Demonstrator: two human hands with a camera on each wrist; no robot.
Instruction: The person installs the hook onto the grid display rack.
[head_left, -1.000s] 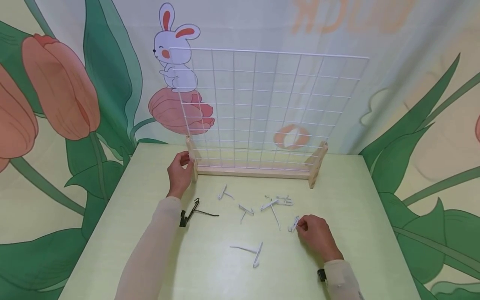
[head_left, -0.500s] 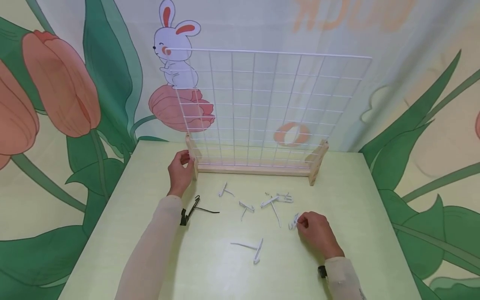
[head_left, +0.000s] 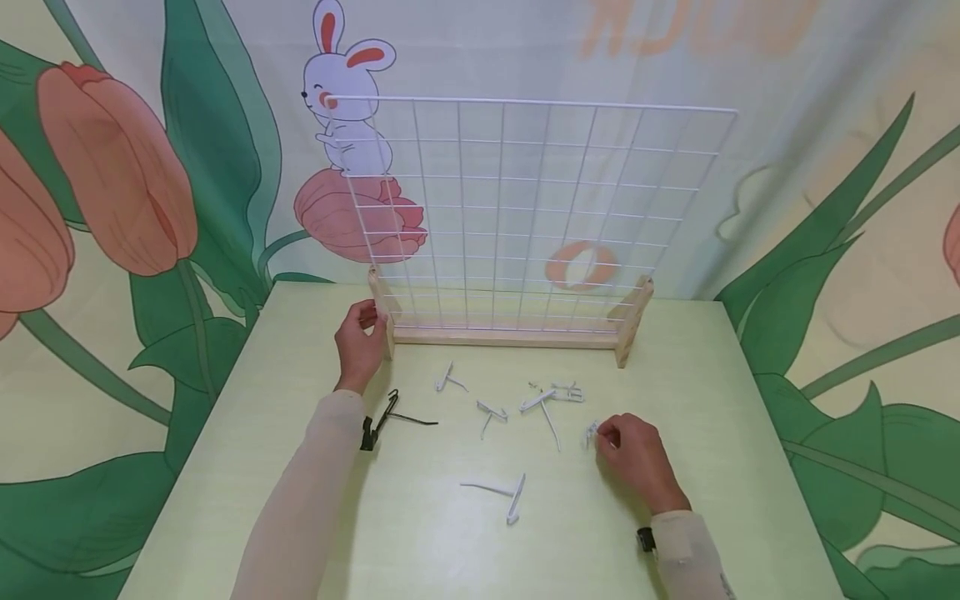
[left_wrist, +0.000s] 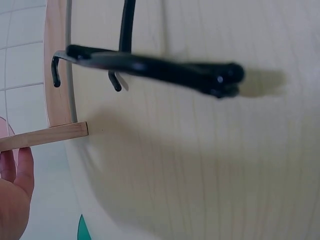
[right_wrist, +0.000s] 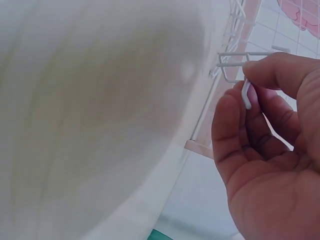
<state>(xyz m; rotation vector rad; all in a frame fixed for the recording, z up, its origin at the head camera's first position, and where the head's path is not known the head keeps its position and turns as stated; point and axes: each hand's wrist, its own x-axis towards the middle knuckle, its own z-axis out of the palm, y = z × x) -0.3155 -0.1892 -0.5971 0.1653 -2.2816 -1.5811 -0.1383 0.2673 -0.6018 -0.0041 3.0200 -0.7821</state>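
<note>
At the left end of the white wire grid point(head_left: 510, 192), my left hand point(head_left: 360, 346) rests its fingertips against the outer face of a wooden side post point(head_left: 381, 312). The left wrist view shows these fingertips point(left_wrist: 24, 170) at the post, none wrapped over its inner face. To the right, my right hand point(head_left: 636, 458) pinches a small white wire hook point(right_wrist: 246, 92) between thumb and fingers, low over the table. Part of that hook is hidden by the fingers. Below the left forearm's inner side is a black hook point(head_left: 390, 421), seen large in the left wrist view.
Several white hooks lie on the pale table, among them a long-armed hook point(head_left: 513, 500) in front and another hook point(head_left: 491, 412) near the middle. A wooden crossbar point(head_left: 506, 337) joins the stand's two ends. Behind hangs a printed curtain point(head_left: 465, 50).
The right hand has lifted slightly and turned the white hook, so less of it shows. My left hand stays at the post. The head view has shifted a little.
</note>
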